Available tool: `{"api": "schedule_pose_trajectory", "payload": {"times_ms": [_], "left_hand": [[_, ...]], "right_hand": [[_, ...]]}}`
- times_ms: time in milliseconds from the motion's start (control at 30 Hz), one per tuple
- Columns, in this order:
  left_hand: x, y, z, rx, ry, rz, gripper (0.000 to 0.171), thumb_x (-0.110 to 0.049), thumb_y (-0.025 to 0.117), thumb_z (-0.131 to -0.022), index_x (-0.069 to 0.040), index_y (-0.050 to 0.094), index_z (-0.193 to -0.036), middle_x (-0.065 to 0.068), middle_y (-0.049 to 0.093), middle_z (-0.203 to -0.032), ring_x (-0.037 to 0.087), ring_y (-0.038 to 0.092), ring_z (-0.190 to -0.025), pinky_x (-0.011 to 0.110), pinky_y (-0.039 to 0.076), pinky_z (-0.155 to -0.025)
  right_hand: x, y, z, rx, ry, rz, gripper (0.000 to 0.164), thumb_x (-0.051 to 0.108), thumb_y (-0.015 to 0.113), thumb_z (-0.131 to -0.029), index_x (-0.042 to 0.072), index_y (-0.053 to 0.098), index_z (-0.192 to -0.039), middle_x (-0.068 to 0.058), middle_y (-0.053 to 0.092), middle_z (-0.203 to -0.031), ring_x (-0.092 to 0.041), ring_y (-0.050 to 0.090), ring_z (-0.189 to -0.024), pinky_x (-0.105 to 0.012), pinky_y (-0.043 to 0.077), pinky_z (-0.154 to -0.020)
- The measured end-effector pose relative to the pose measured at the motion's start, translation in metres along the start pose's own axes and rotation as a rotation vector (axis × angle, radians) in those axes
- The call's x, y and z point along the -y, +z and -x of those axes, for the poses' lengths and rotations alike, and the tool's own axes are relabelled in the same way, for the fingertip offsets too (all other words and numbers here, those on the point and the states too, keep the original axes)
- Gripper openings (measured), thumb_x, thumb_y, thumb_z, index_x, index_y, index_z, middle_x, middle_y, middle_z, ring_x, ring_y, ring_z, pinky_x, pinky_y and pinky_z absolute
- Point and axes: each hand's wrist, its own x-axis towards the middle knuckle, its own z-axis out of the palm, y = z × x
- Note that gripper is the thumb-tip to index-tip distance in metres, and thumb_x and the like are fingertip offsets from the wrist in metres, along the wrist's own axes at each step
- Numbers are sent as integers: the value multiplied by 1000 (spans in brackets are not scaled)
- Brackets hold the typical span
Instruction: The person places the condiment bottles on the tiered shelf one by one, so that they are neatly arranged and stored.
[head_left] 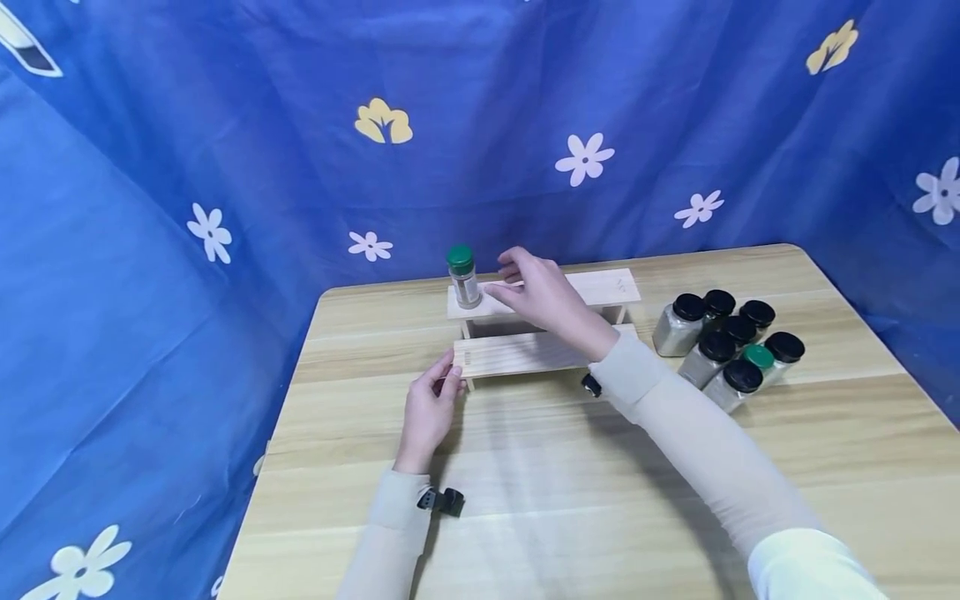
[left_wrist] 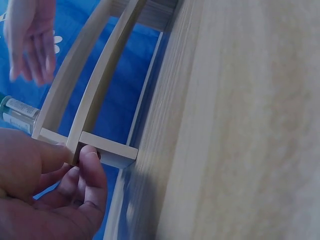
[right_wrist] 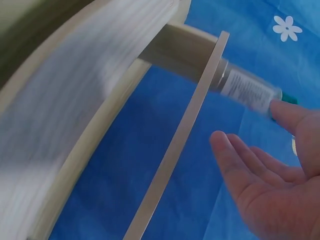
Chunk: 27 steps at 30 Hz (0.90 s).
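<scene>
A two-tier wooden rack [head_left: 517, 353] stands near the back of the table. My left hand [head_left: 431, 410] pinches the left end of its lower board between thumb and fingers, as the left wrist view [left_wrist: 65, 185] also shows. On the upper board's left end stands a clear jar with a green lid [head_left: 463, 279], upright, with a white label. Just to its right is my right hand [head_left: 543, 296], above the upper board. In the right wrist view the right hand [right_wrist: 270, 175] has its fingers spread apart with nothing between them; the thumb tip appears beside the labelled jar [right_wrist: 247, 89].
Several jars with black lids [head_left: 716, 346] stand close together on the table right of the rack, one green-lidded jar [head_left: 759, 358] among them. A blue flowered cloth [head_left: 480, 167] hangs behind the wooden table [head_left: 540, 483].
</scene>
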Motion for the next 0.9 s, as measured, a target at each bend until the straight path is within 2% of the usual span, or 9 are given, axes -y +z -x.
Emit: {"api": "schedule_pose_trajectory", "payload": {"times_ms": [167, 333, 467, 600, 833, 900], "left_hand": [[5, 1, 1, -4, 1, -5, 43, -16, 60, -108, -4, 57, -149, 22, 76, -114, 27, 75, -95, 20, 64, -80], [6, 3, 0, -4, -7, -10, 42, -17, 60, -108, -6, 58, -149, 21, 77, -112, 26, 75, -95, 19, 64, -79], [6, 5, -1, 1, -3, 0, 42, -17, 60, -108, -5, 58, -149, 22, 76, -112, 29, 74, -97, 18, 64, -80], [5, 5, -1, 6, -6, -3, 42, -16, 60, -108, -5, 58, -149, 22, 76, -115, 26, 74, -96, 16, 63, -79], [4, 3, -2, 0, -21, -13, 42, -16, 61, -108, -6, 58, -149, 22, 76, -114, 20, 74, -92, 19, 64, -80], [3, 4, -2, 2, -22, -18, 42, -17, 61, -108, -7, 59, -149, 22, 76, -112, 20, 74, -92, 18, 64, -80]], "right_hand": [[-24, -25, 25, -27, 12, 7, 52, 32, 77, -98, 0, 60, -135, -19, 75, -125, -30, 74, -115, -42, 63, -103], [-51, -57, 53, -63, 63, 32, 55, 31, 78, -97, 0, 58, -138, -20, 72, -130, -34, 72, -119, -46, 61, -105], [-69, -86, 78, -107, 114, 65, 58, 33, 77, -98, 1, 56, -141, -20, 70, -132, -37, 71, -121, -50, 61, -104], [-85, -110, 105, -167, 147, 92, 61, 35, 77, -98, 1, 56, -143, -21, 71, -133, -39, 72, -120, -51, 61, -103], [-112, -139, 154, -298, 188, 125, 60, 34, 80, -95, 0, 58, -140, -24, 72, -129, -40, 74, -115, -40, 61, -98], [-121, -149, 169, -337, 197, 146, 61, 33, 81, -94, -1, 59, -140, -26, 72, -129, -42, 72, -116, -22, 60, -99]]}}
